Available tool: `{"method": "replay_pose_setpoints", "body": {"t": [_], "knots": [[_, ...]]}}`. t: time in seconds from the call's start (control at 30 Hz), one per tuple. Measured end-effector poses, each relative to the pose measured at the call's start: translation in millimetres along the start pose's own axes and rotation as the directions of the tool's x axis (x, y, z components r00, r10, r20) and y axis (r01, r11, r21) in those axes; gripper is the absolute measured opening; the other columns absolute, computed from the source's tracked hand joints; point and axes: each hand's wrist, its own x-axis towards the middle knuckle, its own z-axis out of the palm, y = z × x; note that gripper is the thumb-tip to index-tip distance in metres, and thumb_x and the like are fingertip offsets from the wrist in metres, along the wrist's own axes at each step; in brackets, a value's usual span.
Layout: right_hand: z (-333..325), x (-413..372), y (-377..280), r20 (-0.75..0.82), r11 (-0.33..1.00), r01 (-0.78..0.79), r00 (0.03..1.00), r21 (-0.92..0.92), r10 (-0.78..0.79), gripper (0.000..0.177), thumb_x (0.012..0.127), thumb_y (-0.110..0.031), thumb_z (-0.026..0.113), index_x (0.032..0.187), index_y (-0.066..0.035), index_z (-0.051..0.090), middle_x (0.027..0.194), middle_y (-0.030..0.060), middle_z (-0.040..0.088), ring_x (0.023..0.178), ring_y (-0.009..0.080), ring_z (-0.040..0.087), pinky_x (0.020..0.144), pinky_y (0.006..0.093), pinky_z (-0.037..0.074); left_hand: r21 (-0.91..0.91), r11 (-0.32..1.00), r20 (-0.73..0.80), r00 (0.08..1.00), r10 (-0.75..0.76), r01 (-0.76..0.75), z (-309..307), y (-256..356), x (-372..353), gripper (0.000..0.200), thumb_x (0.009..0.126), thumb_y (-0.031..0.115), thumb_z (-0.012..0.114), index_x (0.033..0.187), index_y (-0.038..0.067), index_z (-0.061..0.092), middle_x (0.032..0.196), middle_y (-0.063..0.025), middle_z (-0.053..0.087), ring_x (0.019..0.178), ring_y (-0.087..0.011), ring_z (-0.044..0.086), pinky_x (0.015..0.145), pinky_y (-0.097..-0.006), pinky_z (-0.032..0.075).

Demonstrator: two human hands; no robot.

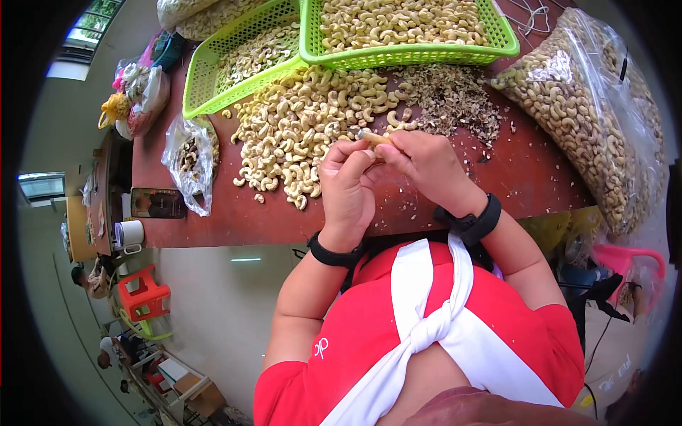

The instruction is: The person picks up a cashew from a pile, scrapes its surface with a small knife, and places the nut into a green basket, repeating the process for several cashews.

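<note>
My right hand (431, 167) is closed around the wooden handle of a small knife (375, 138), whose short metal tip points left. Fingertips of my left hand (348, 186) are pinched together just under the blade, on what looks like a cashew nut, mostly hidden by the fingers. The two hands meet over the near part of the red table (263, 221). Just beyond and left of them spreads a large heap of pale cashew nuts (284, 142). A pile of brown skin flakes (455, 99) lies beyond my right hand.
Two green baskets (408, 58) (199, 78) of cashews stand at the back. A big clear bag of cashews (590, 113) leans at the right. On the left are a small plastic bag (190, 160), a phone (158, 203), a white mug (128, 234) and a red stool (144, 292).
</note>
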Motion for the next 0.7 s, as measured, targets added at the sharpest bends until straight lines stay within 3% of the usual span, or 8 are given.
{"method": "replay_pose_setpoints", "body": {"t": [0.17, 0.3, 0.4, 0.5, 0.7], "knots": [[5.7, -0.1, -0.1, -0.006, 1.000, -0.006, 1.000, -0.019, 0.006, 0.026, 0.081, -0.026, 0.053, 0.068, -0.004, 0.048, 0.060, 0.0137, 0.051, 0.056, 0.0300, 0.054, 0.050, 0.0385, 0.042, 0.003, 0.994, -0.033, 0.994, 0.108, -0.108, -4.7, -7.8, 4.8, 0.009, 0.075, -0.007, 0.047, 0.081, -0.001, 0.052, 0.083, -0.0110, 0.058, 0.072, -0.0156, 0.059, 0.064, -0.0281, 0.051], [7.7, 0.9, 1.6, 0.000, 0.999, -0.030, 1.000, -0.013, 0.030, 0.028, 0.081, -0.027, 0.053, 0.067, -0.004, 0.047, 0.059, 0.0138, 0.051, 0.055, 0.0303, 0.053, 0.049, 0.0388, 0.042, 0.018, 0.993, -0.028, 0.993, 0.118, -0.117, -5.3, -9.7, 6.0, 0.012, 0.076, -0.006, 0.047, 0.081, 0.003, 0.052, 0.085, -0.0095, 0.058, 0.073, -0.0172, 0.059, 0.064, -0.0300, 0.052], [9.0, 0.6, 4.1, 0.017, 0.999, -0.046, 0.999, 0.024, 0.046, 0.028, 0.081, -0.027, 0.053, 0.066, -0.004, 0.047, 0.059, 0.0142, 0.051, 0.055, 0.0303, 0.053, 0.049, 0.0382, 0.041, 0.048, 0.995, -0.040, 0.995, 0.091, -0.089, -4.1, -8.5, 7.7, 0.009, 0.075, -0.007, 0.047, 0.082, -0.002, 0.052, 0.082, -0.0101, 0.057, 0.070, -0.0144, 0.057, 0.065, -0.0267, 0.051], [10.8, 0.2, 9.5, 0.010, 0.987, -0.093, 0.996, 0.131, 0.093, 0.027, 0.082, -0.027, 0.053, 0.067, -0.004, 0.051, 0.059, 0.0139, 0.051, 0.055, 0.0301, 0.053, 0.048, 0.0370, 0.040, 0.006, 0.999, -0.038, 0.998, 0.045, -0.045, -1.6, -7.0, 8.6, 0.013, 0.075, -0.006, 0.047, 0.086, -0.002, 0.051, 0.085, -0.0100, 0.057, 0.071, -0.0151, 0.058, 0.066, -0.0274, 0.051], [-3.3, 4.0, 13.9, 0.018, 0.948, -0.180, 0.983, 0.263, 0.182, 0.027, 0.082, -0.026, 0.053, 0.070, -0.002, 0.057, 0.058, 0.0137, 0.052, 0.052, 0.0278, 0.053, 0.047, 0.0345, 0.039, -0.042, 0.971, 0.038, 0.971, -0.235, 0.236, 3.3, 1.7, 9.8, 0.012, 0.078, 0.001, 0.054, 0.090, 0.001, 0.050, 0.089, -0.0090, 0.057, 0.077, -0.0189, 0.058, 0.067, -0.0298, 0.052]]}}
